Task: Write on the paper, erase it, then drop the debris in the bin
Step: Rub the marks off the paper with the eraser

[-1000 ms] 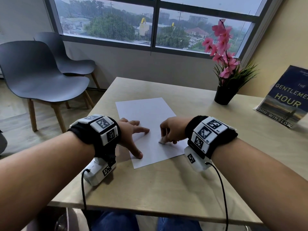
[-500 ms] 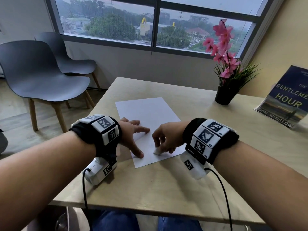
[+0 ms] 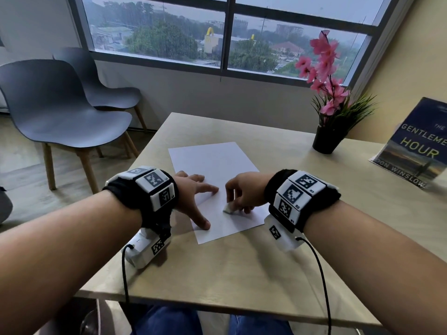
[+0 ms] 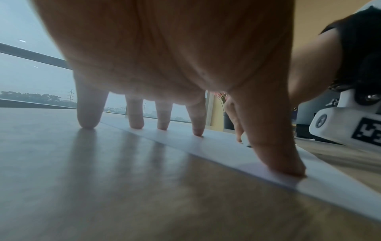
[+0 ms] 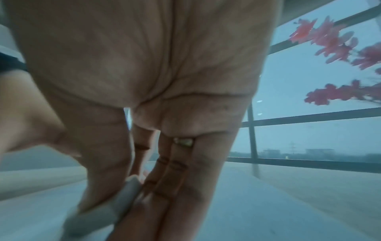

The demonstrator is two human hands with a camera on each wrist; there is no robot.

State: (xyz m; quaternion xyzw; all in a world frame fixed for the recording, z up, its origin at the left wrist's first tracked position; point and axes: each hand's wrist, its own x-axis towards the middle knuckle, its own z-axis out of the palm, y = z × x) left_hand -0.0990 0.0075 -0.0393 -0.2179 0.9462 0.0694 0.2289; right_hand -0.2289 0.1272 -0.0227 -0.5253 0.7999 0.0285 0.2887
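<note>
A white sheet of paper (image 3: 217, 170) lies on the light wooden table (image 3: 242, 267). My left hand (image 3: 193, 199) is spread, its straight fingertips (image 4: 198, 132) and thumb pressing the sheet's left edge (image 4: 226, 156) flat. My right hand (image 3: 244, 192) pinches a white eraser (image 3: 228, 208) between thumb and fingers and holds it down on the lower part of the sheet. In the right wrist view the eraser (image 5: 103, 213) shows blurred under the fingers (image 5: 164, 195). No writing can be made out on the paper, and no bin is in view.
A black pot of pink flowers (image 3: 329, 139) stands at the table's far right. A book (image 3: 416, 146) lies at the right edge. Two grey chairs (image 3: 58, 112) stand on the floor to the left, below the window.
My right hand has slid the eraser over the lower paper, first left and toward me, then slightly back. The left hand has stayed pressed on the sheet.
</note>
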